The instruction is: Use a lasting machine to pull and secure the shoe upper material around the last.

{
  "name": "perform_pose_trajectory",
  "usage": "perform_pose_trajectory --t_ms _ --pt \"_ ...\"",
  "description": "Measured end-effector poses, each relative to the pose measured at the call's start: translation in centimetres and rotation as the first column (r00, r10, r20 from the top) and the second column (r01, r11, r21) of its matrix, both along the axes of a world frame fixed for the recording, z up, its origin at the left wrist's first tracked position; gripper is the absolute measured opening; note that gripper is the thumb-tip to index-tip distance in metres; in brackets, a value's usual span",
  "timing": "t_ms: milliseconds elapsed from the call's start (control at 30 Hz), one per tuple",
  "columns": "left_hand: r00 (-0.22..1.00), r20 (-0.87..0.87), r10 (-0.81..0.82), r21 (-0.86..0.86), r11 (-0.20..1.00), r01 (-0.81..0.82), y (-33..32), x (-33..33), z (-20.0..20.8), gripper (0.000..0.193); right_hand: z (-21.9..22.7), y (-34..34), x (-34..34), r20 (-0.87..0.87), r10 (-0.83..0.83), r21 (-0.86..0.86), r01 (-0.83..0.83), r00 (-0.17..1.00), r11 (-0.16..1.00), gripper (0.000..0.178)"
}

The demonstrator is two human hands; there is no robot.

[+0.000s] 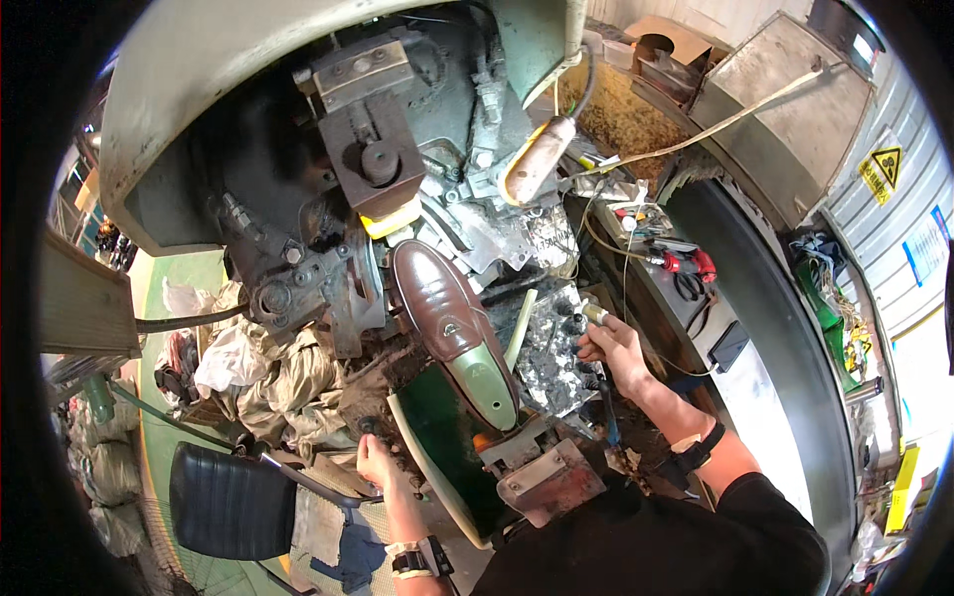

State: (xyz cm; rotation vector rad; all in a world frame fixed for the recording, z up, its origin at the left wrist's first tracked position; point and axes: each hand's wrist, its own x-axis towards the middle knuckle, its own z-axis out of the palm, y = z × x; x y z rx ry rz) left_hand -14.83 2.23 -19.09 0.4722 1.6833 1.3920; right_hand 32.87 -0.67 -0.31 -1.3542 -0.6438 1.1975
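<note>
A brown leather shoe upper [437, 293] on a green shoe last [484, 382] sits in the middle of a shoe-making machine [373, 149], its toe pointing away from me. My left hand [376, 465] is closed just below a dark round knob [368, 425], left of the last; whatever is in its fingers is hidden. To the right of the shoe, my right hand [618, 353] has its fingers curled together beside a small cream-coloured cylinder [594, 313] and dark knobs. What those fingers grip cannot be made out. Neither hand touches the shoe.
A curved green-lined guard [437, 447] and a metal block [550, 484] stand near my body. On the right, a bench holds a red-handled tool [689, 264] and a phone [728, 346], with a black belt [785, 328] beyond. A black chair [234, 500] and cloth bundles [283, 372] lie left.
</note>
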Motion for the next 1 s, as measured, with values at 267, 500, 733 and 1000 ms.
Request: perform_pose_trajectory --t_ms 267,500,733,1000 --pt "0.954 -0.146 0.261 0.283 0.935 -0.212 -2.0 -0.5 10.4 0.061 0.2 -0.7 0.6 0.117 0.058 0.087 -0.069 0.991 0.994 0.05" --pt "0.906 -0.144 -0.397 0.368 0.829 0.421 -2.2 17.9 26.5 0.066 0.9 -0.9 -2.5 0.816 0.248 0.015 -0.448 0.523 0.894 0.046" --pt "0.616 -0.779 -0.119 0.241 0.849 0.469 -2.0 25.6 24.7 0.11 0.4 -1.4 -3.3 0.908 0.105 0.084 -0.421 0.406 0.903 0.027" --pt "0.63 -0.767 -0.123 0.235 0.86 0.454 -1.8 25.8 24.2 0.106 0.2 -1.3 -3.1 0.854 0.113 0.11 -0.388 0.509 0.915 0.032"
